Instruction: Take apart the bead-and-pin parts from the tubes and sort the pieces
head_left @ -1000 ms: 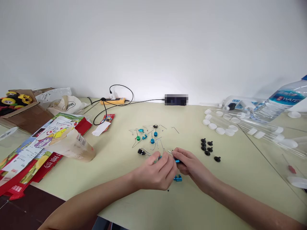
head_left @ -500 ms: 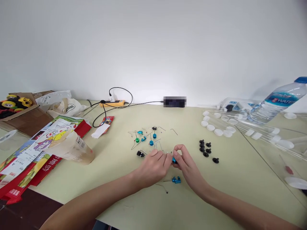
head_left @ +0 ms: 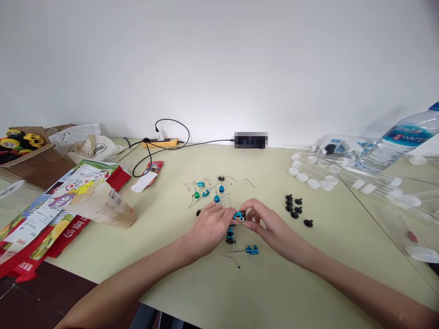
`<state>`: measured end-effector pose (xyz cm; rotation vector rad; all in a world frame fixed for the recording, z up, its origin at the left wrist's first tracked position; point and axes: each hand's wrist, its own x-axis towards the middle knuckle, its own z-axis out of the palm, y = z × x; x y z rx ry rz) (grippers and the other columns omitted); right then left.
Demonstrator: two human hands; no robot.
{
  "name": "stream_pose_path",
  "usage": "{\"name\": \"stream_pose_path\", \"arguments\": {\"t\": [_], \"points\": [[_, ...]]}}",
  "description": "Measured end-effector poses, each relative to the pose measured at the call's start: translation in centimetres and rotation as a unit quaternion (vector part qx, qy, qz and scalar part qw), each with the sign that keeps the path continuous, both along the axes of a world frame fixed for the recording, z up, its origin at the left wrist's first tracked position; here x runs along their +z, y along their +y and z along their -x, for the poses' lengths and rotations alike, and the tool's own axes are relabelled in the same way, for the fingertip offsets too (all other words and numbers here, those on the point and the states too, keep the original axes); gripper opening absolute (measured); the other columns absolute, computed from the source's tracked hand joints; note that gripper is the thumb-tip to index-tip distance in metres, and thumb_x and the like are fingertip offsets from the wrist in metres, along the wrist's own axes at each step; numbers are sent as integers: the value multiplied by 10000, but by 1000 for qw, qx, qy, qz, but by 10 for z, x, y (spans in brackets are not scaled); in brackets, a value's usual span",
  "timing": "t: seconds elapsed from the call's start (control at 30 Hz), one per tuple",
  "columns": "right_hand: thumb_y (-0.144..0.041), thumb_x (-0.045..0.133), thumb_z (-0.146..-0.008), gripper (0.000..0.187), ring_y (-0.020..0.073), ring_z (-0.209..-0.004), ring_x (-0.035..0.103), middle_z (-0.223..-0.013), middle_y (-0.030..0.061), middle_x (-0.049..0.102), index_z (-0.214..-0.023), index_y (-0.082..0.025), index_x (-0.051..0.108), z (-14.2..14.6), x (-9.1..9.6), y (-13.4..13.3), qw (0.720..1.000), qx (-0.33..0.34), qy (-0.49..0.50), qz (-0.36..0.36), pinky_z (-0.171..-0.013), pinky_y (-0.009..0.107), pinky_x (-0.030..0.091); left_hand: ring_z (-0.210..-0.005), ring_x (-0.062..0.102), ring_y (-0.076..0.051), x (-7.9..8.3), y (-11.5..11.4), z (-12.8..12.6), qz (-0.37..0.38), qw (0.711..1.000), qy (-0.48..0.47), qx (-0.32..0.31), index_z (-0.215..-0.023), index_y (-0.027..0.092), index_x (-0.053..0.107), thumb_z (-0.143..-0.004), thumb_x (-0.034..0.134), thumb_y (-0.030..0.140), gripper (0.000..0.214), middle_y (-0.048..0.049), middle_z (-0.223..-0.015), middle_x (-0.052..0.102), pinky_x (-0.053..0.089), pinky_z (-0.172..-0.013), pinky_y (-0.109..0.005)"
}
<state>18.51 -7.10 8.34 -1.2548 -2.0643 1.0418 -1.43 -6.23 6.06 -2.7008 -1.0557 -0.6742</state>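
My left hand (head_left: 211,228) is closed, its fingertips on a small blue-and-black metal part (head_left: 240,217). From the other side my right hand (head_left: 270,224) pinches the same part between thumb and fingers. Just below my left fingers a second blue-and-black piece (head_left: 230,236) shows; whether it joins the held part I cannot tell. Nearer me lies a blue metal clip-shaped piece (head_left: 252,250) with a thin wire, beside a bent wire with a dark tip (head_left: 238,265). Beyond my hands are blue balls (head_left: 221,188) on wires, a green ball (head_left: 196,195) and more small blue pieces (head_left: 200,184).
Several black round-based pieces (head_left: 308,223) lie right of my hands. Clear tubes with white caps (head_left: 313,183) and a water bottle (head_left: 399,139) are farther right. To the left are a drink cup (head_left: 111,208), printed packaging (head_left: 68,237), a cardboard box (head_left: 55,164) and a power strip (head_left: 164,143).
My hands have turned the blue part, showing more of it between them. My left hand has shifted slightly left and flattened, and a blue-and-black piece now shows beneath its fingers.
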Motion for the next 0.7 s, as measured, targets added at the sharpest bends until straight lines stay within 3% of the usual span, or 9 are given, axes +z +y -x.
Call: {"name": "stream_pose_path", "arguments": {"t": [0.07, 0.1, 0.23, 0.3, 0.4, 0.47, 0.53, 0.63, 0.7], "points": [[-441, 519, -866, 341, 184, -917, 540, -1014, 29, 568, -1165, -290, 452, -3, 3, 3, 1000, -8, -17, -5, -691, 290, 442, -581, 479, -148, -2, 0, 0, 14, 1000, 0, 4, -919, 148, 490, -921, 373, 131, 118, 1, -609, 572, 352, -593, -278], [-452, 509, -868, 332, 189, -912, 548, -1003, 32, 578, -1152, -284, 471, -5, 3, 4, 1000, -9, -24, 0, -692, 296, 445, -584, 476, -149, -4, 0, 0, 19, 1000, 1, 1, -927, 149, 488, -917, 378, 126, 113, 2, -612, 572, 354, -595, -279], [-425, 314, -950, 343, 178, -759, 565, -803, 20, 603, -797, -222, 544, -8, 3, 6, 999, 24, -32, 19, -707, 331, 439, -590, 472, -152, -7, -2, 0, 30, 999, 11, -8, -928, 152, 486, -915, 390, 141, 98, 3, -613, 564, 358, -599, -279], [-407, 426, -908, 184, 189, -874, 566, -961, 21, 603, -923, -254, 527, -8, 3, 5, 999, 27, -20, 12, -769, 347, 440, -597, 483, -148, -6, -3, 0, 59, 998, 9, -7, -939, 147, 482, -908, 384, 117, 107, -7, -657, 604, 367, -610, -277], [-434, 613, -787, 413, 211, -1008, 531, -1122, 23, 551, -1140, -315, 436, -8, 3, 5, 1000, -5, -26, 11, -812, 359, 437, -619, 504, -143, -3, -5, -1, 121, 993, 4, 0, -956, 146, 477, -898, 371, 85, 135, -23, -786, 670, 382, -636, -276], [-470, 521, -849, 258, 203, -898, 557, -966, 15, 591, -1026, -284, 507, -9, 3, 5, 998, -5, -53, 29, -762, 354, 441, -620, 510, -144, -1, -5, -1, 148, 989, 7, 7, -944, 155, 486, -904, 362, 93, 143, -18, -794, 673, 382, -638, -277], [-441, 363, -930, 270, 186, -794, 561, -836, 9, 594, -856, -245, 534, -9, 3, 5, 997, 17, -66, 39, -725, 348, 439, -618, 513, -150, -1, -5, -1, 160, 987, 11, 11, -938, 158, 496, -917, 355, 114, 150, -13, -745, 655, 382, -637, -277], [-378, 457, -900, 153, 186, -924, 548, -1084, 19, 567, -999, -274, 511, -9, 5, 4, 998, 50, -40, 26, -777, 340, 445, -665, 535, -164, -2, -5, 0, 178, 984, 5, 9, -966, 151, 501, -927, 348, 132, 158, -21, -743, 653, 394, -652, -277], [-376, 615, -803, 430, 198, -1050, 506, -1269, 21, 467, -1180, -330, 414, -9, 6, 3, 998, 49, -19, 27, -811, 334, 447, -708, 550, -174, -2, -4, 0, 193, 981, -1, 3, -987, 146, 498, -928, 348, 135, 161, -31, -795, 672, 402, -664, -279]]}}
